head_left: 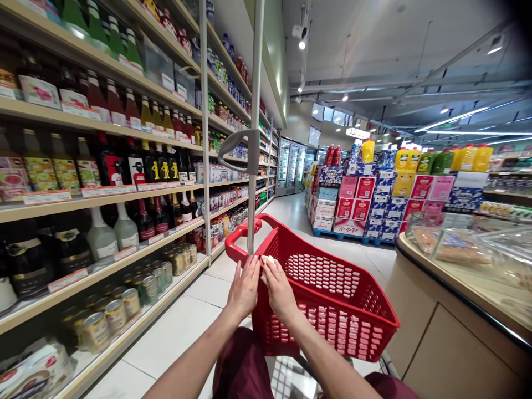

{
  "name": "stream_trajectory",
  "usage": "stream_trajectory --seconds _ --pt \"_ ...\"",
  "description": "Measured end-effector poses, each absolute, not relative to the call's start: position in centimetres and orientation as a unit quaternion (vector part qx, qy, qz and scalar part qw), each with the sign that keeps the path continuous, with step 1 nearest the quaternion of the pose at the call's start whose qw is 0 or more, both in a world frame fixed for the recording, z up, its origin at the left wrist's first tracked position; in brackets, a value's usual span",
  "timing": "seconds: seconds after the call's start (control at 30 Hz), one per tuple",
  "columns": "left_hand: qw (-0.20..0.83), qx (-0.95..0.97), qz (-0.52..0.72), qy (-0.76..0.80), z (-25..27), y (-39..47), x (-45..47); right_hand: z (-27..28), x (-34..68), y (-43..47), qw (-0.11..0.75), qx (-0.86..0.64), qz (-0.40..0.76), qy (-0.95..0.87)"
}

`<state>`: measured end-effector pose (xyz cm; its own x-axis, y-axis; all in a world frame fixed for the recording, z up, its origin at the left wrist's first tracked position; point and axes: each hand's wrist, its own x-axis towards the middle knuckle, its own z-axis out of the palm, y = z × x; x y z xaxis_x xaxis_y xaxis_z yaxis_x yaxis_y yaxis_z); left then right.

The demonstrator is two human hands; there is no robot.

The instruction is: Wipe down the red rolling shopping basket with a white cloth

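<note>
Right in front of me stands a red plastic shopping cart (290, 239) with slotted walls. My left hand (244, 287) lies against the near end of its rim, fingers stretched out and together. Close beside it, my right hand (279, 289) presses a pale crumpled cloth or tissue (265, 270) onto the same rim; the fingers cover part of it. A metal pole (251, 210) rises by the cart's red corner handle (236, 244), just beyond my fingertips. Partway up the pole sits a grey plastic loop (238, 151). No goods show inside the cart.
Shelves (103, 191) of bottles and cans run along the left. Stacked drink cartons (353, 202) topped with bottles stand ahead on a blue pallet. A wooden counter (449, 332) with clear covers borders the right. Glass-door coolers (291, 160) are at the back.
</note>
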<state>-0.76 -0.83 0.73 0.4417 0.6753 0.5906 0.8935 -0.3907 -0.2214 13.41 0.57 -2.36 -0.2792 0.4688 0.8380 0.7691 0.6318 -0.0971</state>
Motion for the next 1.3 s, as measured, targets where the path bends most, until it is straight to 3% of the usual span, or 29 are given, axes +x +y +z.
stream_trajectory --seconds 0.23,0.47,0.63,0.73,0.87,0.97,1.17,1.3 --pt "0.264 -0.764 -0.246 -0.535 1.1 0.1 -3.8 -3.6 16.0 -0.4 0.455 -0.429 -0.179 -0.76" --pt "0.263 -0.76 -0.236 -0.545 2.7 0.8 -4.7 -0.2 8.1 2.8 0.464 -0.376 -0.205 -0.775" --pt "0.258 -0.758 -0.237 -0.55 2.9 0.6 -6.0 -1.7 11.2 1.1 0.436 -0.32 -0.23 -0.809" --pt "0.247 -0.749 -0.246 -0.563 3.3 1.0 -6.6 2.2 12.1 0.7 0.448 -0.289 -0.256 -0.807" --pt "0.256 -0.74 -0.274 -0.558 4.2 1.4 -7.0 12.7 10.0 2.8 0.477 -0.25 -0.296 -0.789" --pt "0.256 -0.735 -0.291 -0.556 4.4 1.4 -7.1 16.1 8.8 4.8 0.416 -0.243 -0.316 -0.818" --pt "0.246 -0.732 -0.291 -0.566 3.9 0.9 -7.6 8.1 9.8 4.0 0.216 -0.195 -0.331 -0.898" --pt "0.24 -0.723 -0.291 -0.579 4.6 1.0 -8.0 10.7 10.0 4.2 0.242 -0.217 -0.333 -0.885"
